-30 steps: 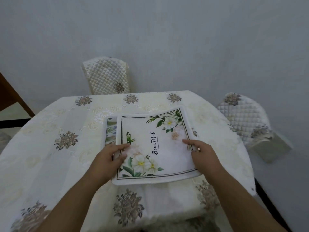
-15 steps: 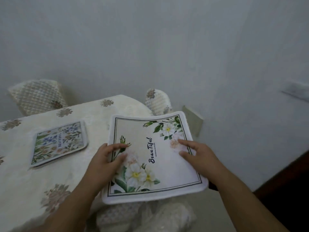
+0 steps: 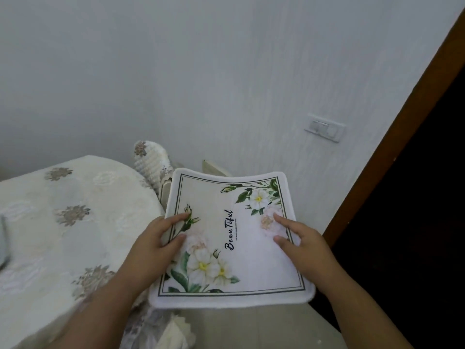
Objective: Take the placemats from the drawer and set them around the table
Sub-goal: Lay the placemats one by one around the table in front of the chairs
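Note:
A white placemat printed with white flowers and the word "BeauTiful" is held in the air, off the table's right side. My left hand grips its left edge, thumb and forefinger lying on top. My right hand grips its right edge the same way. The round table, under a cream cloth with grey flower motifs, lies to the left. A sliver of a second placemat shows at the far left edge, lying on the table.
A quilted chair back stands against the wall just beyond the table. A wall socket plate sits on the pale wall. A brown door frame and a dark doorway fill the right side.
The view has swung right while both hands carried the flowered placemat off the table toward the wall. The blue-flowered placemat left on the table has slid almost out of view at left.

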A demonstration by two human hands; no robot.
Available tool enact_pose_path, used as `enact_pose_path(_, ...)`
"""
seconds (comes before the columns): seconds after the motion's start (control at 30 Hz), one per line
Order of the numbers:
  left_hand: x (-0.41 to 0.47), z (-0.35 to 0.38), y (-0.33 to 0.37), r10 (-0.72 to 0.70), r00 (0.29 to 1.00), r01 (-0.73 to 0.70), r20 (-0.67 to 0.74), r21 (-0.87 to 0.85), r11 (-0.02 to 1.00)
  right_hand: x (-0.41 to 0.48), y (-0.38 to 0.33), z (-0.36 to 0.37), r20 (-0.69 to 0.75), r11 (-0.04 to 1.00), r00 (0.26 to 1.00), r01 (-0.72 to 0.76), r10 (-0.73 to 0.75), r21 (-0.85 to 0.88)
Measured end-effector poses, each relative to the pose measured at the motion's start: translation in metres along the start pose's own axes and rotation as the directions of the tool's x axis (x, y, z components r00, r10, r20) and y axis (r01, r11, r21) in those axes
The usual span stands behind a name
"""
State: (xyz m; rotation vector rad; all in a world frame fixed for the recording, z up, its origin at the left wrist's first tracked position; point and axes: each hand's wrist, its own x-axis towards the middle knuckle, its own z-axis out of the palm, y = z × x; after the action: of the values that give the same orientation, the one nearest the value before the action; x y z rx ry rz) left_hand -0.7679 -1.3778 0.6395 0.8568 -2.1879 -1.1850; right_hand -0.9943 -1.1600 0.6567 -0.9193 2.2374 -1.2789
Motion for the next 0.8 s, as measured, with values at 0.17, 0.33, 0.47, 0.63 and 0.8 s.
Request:
enact_pose_path(0.17,0.056,0.035,-0.014,-0.049,0.999,0.049,-0.002,-0.016,0.999,0.066,0.016,-0.011,0.027,0.998,1.000,-0.011,0.012,-0.054)
enact_pose_path(0.33,0.131,0.051,-0.037,-0.121,0.990,0.119,-0.071,-0.027,0.993,0.170,0.022,-0.005,0.104,0.990,0.994,0.030,-0.016,-0.137)
enact_pose_path(0.47,0.190,0.054,-0.044,-0.185,0.972,0.180,-0.145,-0.042,0.983,0.253,0.013,0.004,0.168,0.985,0.985,0.068,-0.041,-0.160)
enact_pose_path(0.63,0.247,0.039,-0.052,-0.222,0.952,0.229,-0.211,0.010,0.973,0.329,-0.001,0.020,0.224,0.981,0.969,0.136,-0.103,-0.137)
enact_pose_path(0.8,0.278,0.026,-0.072,-0.271,0.905,0.303,-0.327,0.052,0.952,0.408,-0.017,0.054,0.367,0.967,0.913,0.231,-0.178,-0.106)
